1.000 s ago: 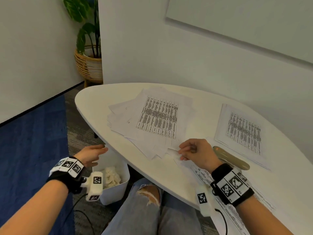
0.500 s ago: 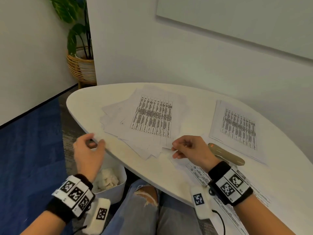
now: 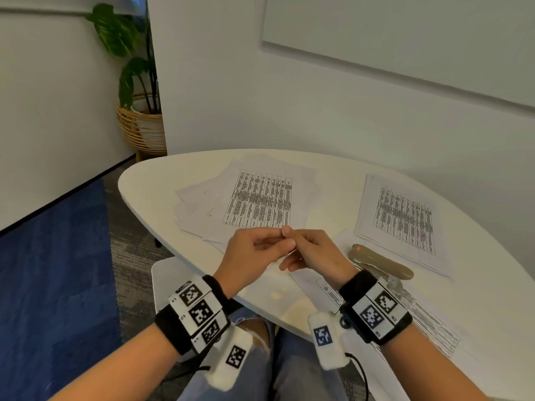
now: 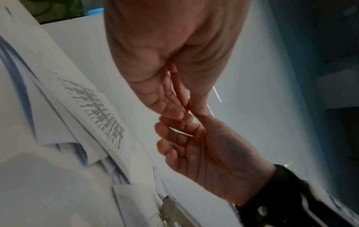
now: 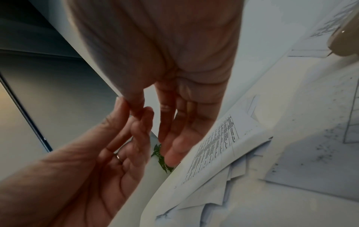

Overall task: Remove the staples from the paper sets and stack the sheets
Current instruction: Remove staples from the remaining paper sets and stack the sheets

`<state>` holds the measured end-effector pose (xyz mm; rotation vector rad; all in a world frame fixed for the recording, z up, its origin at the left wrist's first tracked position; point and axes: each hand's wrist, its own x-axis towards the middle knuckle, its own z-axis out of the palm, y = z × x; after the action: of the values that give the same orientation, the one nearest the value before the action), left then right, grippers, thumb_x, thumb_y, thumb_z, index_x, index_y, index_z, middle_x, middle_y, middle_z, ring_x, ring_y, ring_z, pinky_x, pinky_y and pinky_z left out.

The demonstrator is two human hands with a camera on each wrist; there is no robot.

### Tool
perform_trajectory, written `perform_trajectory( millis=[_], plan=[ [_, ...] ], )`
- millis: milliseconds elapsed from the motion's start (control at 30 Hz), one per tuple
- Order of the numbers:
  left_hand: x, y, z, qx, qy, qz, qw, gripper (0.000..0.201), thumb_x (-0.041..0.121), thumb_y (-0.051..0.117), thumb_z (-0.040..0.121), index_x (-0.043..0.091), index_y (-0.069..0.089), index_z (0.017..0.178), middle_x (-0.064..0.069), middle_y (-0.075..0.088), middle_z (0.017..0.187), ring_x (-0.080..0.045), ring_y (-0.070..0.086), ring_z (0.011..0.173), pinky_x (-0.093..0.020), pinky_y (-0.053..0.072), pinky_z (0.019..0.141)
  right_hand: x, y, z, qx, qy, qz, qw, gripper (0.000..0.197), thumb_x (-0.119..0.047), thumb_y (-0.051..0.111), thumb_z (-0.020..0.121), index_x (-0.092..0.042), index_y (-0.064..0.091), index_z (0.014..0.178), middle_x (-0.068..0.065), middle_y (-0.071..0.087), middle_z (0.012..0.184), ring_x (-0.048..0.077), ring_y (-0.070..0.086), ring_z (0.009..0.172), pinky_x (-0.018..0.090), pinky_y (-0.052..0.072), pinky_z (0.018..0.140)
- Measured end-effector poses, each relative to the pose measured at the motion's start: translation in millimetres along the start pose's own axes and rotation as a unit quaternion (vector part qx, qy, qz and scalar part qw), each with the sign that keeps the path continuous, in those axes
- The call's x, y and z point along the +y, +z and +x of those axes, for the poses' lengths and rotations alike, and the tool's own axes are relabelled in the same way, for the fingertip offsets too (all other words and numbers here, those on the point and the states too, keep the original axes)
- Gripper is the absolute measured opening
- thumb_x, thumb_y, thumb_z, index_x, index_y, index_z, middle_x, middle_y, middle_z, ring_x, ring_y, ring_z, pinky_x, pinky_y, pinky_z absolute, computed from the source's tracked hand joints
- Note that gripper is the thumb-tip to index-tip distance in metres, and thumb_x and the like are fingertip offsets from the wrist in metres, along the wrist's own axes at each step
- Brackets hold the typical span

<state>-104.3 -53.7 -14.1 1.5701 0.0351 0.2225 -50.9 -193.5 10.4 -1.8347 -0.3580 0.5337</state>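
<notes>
Staple pinched between both hands above the table's near edge

Left hand and right hand met fingertip to fingertip, nipping the small staple; loose printed sheets lay spread behind them on the white table; neater stack right; stapler just beside the right hand.

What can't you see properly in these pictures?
- Staple: too small to make out where the left hand and right hand meet, head view.
- Sheet at the near table edge: partly covered by the right wrist, head view.
- Stapler: cut off by the frame edge, right wrist view.
</notes>
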Motion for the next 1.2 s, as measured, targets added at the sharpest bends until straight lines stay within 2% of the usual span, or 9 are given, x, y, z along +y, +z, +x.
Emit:
perform_trajectory(
  millis=[300,533,667,767,933,1033,1067,1167,1200],
  plan=[
    [4.1,-4.4,-1.1,-0.021,-0.04,-0.052,0.998,0.015,0.012,0.063,0.087,0.008,0.073,0.098,-0.008,0.074,0.077,-0.012,0.069,0.072,-0.016,0.054,0.064,8.4,-5.2,-0.5,0.013,-0.025,-0.065,0.997,0.036,-0.034,0.053,0.095,-0.001,0.067,0.09,0.008,0.07,0.081,0.019,0.068,0.068,0.025,0.054,0.063],
    [-8.1,-32.4,5.1,-0.032,-0.195,-0.095,0.976,0.016,0.013,0.059,0.091,0.006,0.07,0.099,-0.001,0.071,0.083,-0.003,0.062,0.069,-0.012,0.052,0.063,13.0,-21.2,-6.4,0.029,-0.028,-0.126,0.991,0.036,-0.037,0.049,0.096,-0.008,0.068,0.086,0.007,0.073,0.083,0.017,0.066,0.065,0.022,0.05,0.059],
    [-23.1,-89.4,8.5,0.082,-0.25,-0.142,0.954,0.017,0.02,0.055,0.095,0.01,0.067,0.098,0.002,0.068,0.081,-0.003,0.054,0.063,-0.013,0.048,0.053,22.2,-60.3,-24.6,0.039,-0.01,-0.217,0.975,0.028,-0.035,0.05,0.096,-0.014,0.066,0.086,0.001,0.072,0.084,0.011,0.067,0.065,0.017,0.049,0.059],
    [-49.6,-135.7,-2.5,0.229,-0.262,-0.166,0.923,0.018,0.021,0.052,0.097,0.011,0.065,0.092,0.002,0.066,0.076,-0.001,0.053,0.055,-0.01,0.046,0.046,41.5,-86.8,-38.9,0.024,0.013,-0.404,0.914,0.028,-0.054,0.052,0.087,-0.027,0.059,0.081,-0.005,0.064,0.086,0.005,0.064,0.071,0.013,0.045,0.063],
    [-101.7,-162.5,-17.1,0.369,-0.327,-0.23,0.839,0.024,0.016,0.038,0.101,0.014,0.055,0.084,0.005,0.064,0.052,-0.001,0.061,0.045,-0.013,0.048,0.042,74.7,-107.5,-57.1,-0.018,0.101,-0.461,0.881,0.083,-0.096,0.031,0.046,-0.034,0.055,0.095,-0.013,0.06,0.098,0.007,0.056,0.094,0.035,0.043,0.095],
    [-109.5,-148.3,-10.3,0.344,-0.357,-0.218,0.84,0.038,0.032,0.036,0.1,0.011,0.048,0.129,-0.01,0.057,0.124,-0.029,0.054,0.12,-0.043,0.048,0.093,77.8,-109.0,-63.6,0.007,0.092,-0.428,0.899,0.048,-0.076,0.05,0.069,-0.035,0.057,0.092,-0.013,0.062,0.096,0.008,0.058,0.093,0.038,0.046,0.096],
    [-106.2,-140.3,-6.8,0.331,-0.359,-0.198,0.85,0.048,0.04,0.039,0.096,0.015,0.043,0.136,-0.014,0.052,0.131,-0.036,0.047,0.124,-0.049,0.043,0.093,77.6,-108.3,-64.1,0.006,0.084,-0.422,0.902,0.034,-0.064,0.054,0.078,-0.033,0.058,0.094,-0.013,0.062,0.097,0.009,0.058,0.094,0.038,0.047,0.095],
    [-91.6,-117.6,-3.7,0.279,-0.365,-0.129,0.879,0.035,0.042,0.045,0.091,0.01,0.056,0.097,-0.023,0.062,0.08,-0.036,0.047,0.08,-0.034,0.039,0.064,76.4,-105.8,-66.2,0.005,0.084,-0.426,0.901,0.029,-0.05,0.057,0.086,-0.026,0.063,0.101,-0.009,0.064,0.101,0.01,0.059,0.096,0.036,0.048,0.094],
    [-91.0,-112.6,-2.9,0.281,-0.362,-0.113,0.882,0.029,0.036,0.043,0.093,0.009,0.053,0.088,-0.024,0.058,0.08,-0.035,0.046,0.076,-0.033,0.037,0.063,77.6,-107.0,-67.1,0.005,0.083,-0.422,0.903,0.029,-0.049,0.058,0.087,-0.025,0.064,0.102,-0.009,0.064,0.101,0.01,0.059,0.096,0.036,0.048,0.094]
  ],
)
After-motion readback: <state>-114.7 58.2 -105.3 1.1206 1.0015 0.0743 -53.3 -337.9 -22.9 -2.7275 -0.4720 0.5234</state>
